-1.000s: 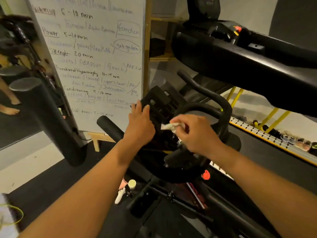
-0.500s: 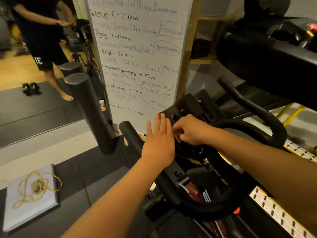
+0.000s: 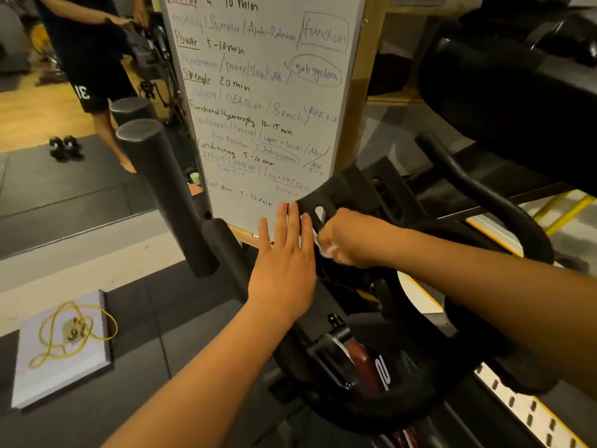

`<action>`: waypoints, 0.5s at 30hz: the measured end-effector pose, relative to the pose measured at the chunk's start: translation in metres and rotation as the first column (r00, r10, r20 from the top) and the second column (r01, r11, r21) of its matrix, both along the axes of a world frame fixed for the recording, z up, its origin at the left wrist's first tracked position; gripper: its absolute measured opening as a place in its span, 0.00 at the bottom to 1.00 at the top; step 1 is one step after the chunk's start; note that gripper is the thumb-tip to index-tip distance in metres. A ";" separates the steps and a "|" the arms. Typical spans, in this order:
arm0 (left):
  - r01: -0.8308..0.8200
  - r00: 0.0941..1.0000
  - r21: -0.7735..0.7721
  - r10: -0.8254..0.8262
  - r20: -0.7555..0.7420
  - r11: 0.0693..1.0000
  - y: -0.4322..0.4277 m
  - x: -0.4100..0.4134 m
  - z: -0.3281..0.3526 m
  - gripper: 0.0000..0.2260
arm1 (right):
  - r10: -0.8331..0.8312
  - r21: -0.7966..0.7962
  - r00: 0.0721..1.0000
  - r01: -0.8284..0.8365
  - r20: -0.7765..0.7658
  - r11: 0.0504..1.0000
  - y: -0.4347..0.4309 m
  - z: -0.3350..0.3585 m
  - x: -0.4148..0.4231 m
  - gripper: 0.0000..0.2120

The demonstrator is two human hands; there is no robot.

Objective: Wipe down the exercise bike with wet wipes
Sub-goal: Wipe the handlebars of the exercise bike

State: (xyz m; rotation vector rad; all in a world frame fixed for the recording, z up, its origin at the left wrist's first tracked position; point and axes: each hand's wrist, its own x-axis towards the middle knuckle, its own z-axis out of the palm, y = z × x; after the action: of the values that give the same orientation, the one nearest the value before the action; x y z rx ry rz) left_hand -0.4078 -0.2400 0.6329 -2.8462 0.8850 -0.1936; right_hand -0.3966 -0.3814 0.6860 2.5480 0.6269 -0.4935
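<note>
The black exercise bike (image 3: 504, 221) fills the right half of the view, its looped handlebars curving around a slotted black console bracket (image 3: 349, 192). My left hand (image 3: 284, 253) lies flat with straight fingers against the bracket's left edge. My right hand (image 3: 349, 240) grips a crumpled white wet wipe (image 3: 324, 248) and presses it to the bracket's lower left corner. Most of the wipe is hidden under my fingers.
A whiteboard (image 3: 265, 92) with handwriting stands right behind the bracket. A black padded post (image 3: 161, 185) rises at left. A grey block with a yellow band (image 3: 64, 347) lies on the dark floor mat. A mirror at far left reflects a person. A black machine (image 3: 504, 92) overhangs the upper right.
My view swung left and closer to the bracket. My right hand moved the wipe from the handlebar centre to the bracket's left corner. My left hand flattened beside it.
</note>
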 end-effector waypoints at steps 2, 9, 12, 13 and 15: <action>0.011 1.000 0.022 -0.011 0.005 1.000 -0.001 0.000 -0.002 0.35 | -0.053 -0.100 0.982 0.035 -0.181 0.994 0.003 0.005 -0.014 0.08; 0.057 0.998 0.018 -0.057 0.001 0.998 -0.001 0.002 -0.006 0.33 | -0.132 0.176 0.933 0.076 0.333 0.981 -0.018 0.020 0.034 0.10; 0.047 0.999 0.009 -0.047 0.009 0.999 -0.002 0.004 -0.008 0.34 | -0.091 -0.014 0.967 0.097 0.239 0.995 -0.008 0.012 0.025 0.12; 0.046 0.999 0.005 -0.046 0.009 0.999 -0.002 0.004 -0.008 0.34 | -0.135 -0.042 0.978 0.143 0.160 0.989 -0.004 0.010 0.019 0.14; 0.051 0.999 -0.008 -0.051 0.006 0.999 -0.002 0.004 -0.008 0.34 | -0.234 -0.108 0.972 0.232 -0.002 0.967 0.002 0.009 0.004 0.14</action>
State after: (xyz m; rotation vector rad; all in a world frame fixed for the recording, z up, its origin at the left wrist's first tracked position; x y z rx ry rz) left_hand -0.4033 -0.2422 0.6248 -2.8313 0.9588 -0.2120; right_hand -0.3930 -0.3793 0.6953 2.5289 0.2967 -0.6085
